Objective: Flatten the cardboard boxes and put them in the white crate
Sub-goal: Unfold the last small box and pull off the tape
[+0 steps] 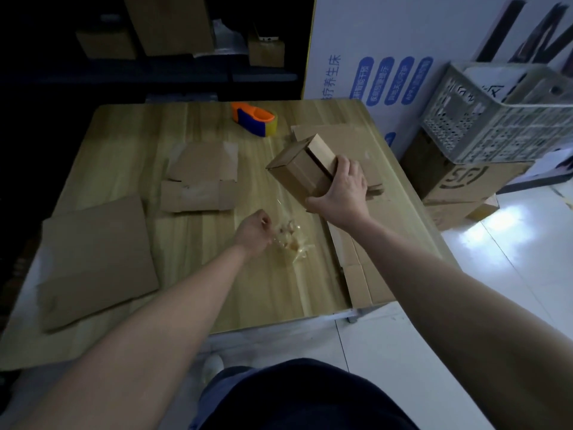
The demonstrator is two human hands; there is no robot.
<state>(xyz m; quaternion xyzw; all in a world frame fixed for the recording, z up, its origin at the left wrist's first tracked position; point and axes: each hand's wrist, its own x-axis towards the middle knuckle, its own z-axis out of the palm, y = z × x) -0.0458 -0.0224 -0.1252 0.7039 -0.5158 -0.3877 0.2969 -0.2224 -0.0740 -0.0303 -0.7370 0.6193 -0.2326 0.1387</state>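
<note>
Right hand (342, 189): clamped over the near end of a small cardboard box (302, 169), tilted up off the tabletop (217, 274)
Left hand (252, 232): closed, pinching a crumpled wad of clear tape (291, 240), just below-left of the box
White crate (496, 119): far right, atop stacked cartons, well apart from both hands

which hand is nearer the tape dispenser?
Right. The right hand grips the small box, which sits just in front of the tape dispenser. The left hand is further back toward the person, pinching the crumpled tape.
</note>
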